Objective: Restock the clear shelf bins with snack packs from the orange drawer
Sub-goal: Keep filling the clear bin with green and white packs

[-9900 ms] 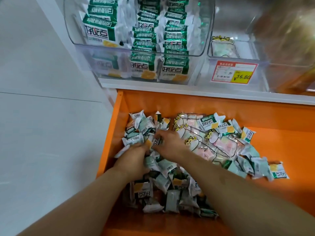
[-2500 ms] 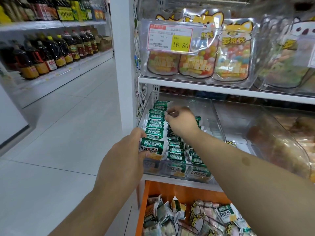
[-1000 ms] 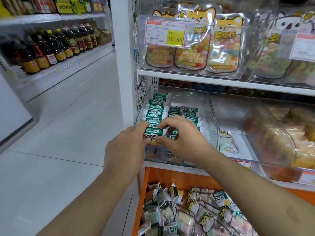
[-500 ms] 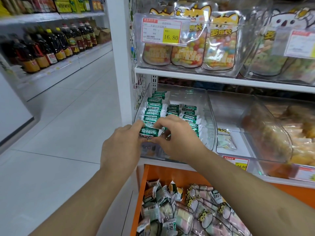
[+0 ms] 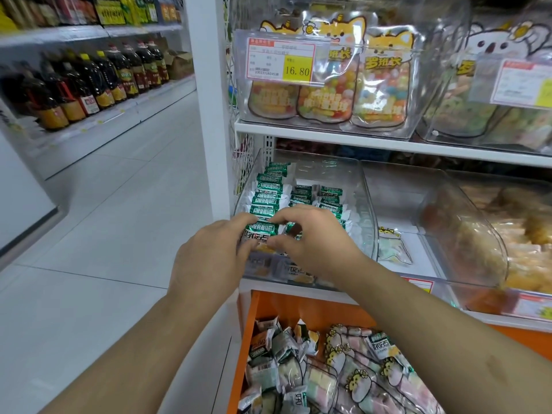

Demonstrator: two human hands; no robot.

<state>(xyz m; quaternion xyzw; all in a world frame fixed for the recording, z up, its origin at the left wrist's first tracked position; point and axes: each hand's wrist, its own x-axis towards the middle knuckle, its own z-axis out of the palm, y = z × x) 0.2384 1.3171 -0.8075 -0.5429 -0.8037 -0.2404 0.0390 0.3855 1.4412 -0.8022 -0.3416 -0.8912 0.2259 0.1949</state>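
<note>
I see my left hand point(image 5: 213, 258) and right hand point(image 5: 316, 243) both pinching one glossy green-and-white crinkled snack pack point(image 5: 259, 233) at the front edge of the clear plastic bin point(image 5: 366, 204), above the orange drawer point(image 5: 248, 333).

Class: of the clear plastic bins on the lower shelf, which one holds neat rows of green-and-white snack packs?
The leftmost clear plastic bin, beside the white upright; its right-hand neighbour holds one pastel pouch.

Both forearms reach forward and up from the lower edge, converging. The left hand point(image 5: 213, 258) shows its back, fingers curled forward, thumb uppermost. The right hand point(image 5: 316, 240) arches beside it, fingertips bent down and almost touching the left's. Both seem to pinch, though the knuckles hide the grip.
</note>
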